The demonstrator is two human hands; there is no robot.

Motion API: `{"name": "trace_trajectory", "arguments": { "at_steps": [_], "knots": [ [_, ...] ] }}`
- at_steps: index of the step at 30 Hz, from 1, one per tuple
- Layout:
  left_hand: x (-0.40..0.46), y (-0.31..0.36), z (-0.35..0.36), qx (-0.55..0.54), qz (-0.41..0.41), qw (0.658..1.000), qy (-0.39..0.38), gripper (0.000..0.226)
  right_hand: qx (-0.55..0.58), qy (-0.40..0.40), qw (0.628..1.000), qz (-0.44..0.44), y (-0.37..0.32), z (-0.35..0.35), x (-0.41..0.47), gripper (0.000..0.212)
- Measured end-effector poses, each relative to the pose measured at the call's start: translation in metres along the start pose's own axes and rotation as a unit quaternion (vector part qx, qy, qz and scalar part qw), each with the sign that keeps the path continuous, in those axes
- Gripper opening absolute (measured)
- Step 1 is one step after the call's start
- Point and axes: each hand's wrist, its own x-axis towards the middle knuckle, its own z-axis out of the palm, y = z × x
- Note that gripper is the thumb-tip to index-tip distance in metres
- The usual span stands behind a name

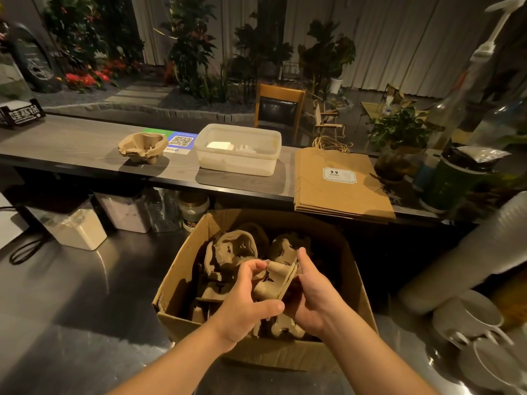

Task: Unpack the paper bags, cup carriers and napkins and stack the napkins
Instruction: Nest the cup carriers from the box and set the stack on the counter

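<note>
The cup carrier (pixel 275 280) is moulded pulp: judged light, stiff yet crushable, best held by its rim edges. It sits over the open cardboard box (pixel 353 280), among other carriers. The left hand (pixel 245 303) pinches its near-left edge, fingers curled above and thumb below. The right hand (pixel 310 295) grips the right edge, thumb raised along it. Both forearms reach forward over the box, wrists angled inward.

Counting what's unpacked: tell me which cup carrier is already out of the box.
The cup carrier on the wooden counter, left of the plastic tub; the rest remain in the cardboard box.
</note>
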Motion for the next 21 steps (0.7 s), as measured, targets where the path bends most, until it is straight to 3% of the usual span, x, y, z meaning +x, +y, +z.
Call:
{"name": "trace_trajectory", "arguments": {
  "at_steps": [7,13,17,21],
  "knots": [
    [0.004,0.000,0.004,0.022,0.005,0.999,0.036,0.096,0.006,-0.036,0.999,0.009,0.002,-0.003,-0.007,0.048],
    [0.010,0.008,-0.002,-0.067,-0.040,0.995,0.065,0.064,-0.111,-0.010,0.994,-0.012,0.002,-0.009,0.003,0.046],
    [0.016,0.007,-0.016,-0.197,-0.126,0.962,0.138,0.046,-0.176,0.010,0.983,-0.051,-0.002,-0.021,0.018,0.030],
    [0.020,0.004,-0.023,-0.272,-0.161,0.930,0.185,0.042,-0.265,0.076,0.952,-0.134,-0.012,-0.032,0.034,0.024]
  ]
}}
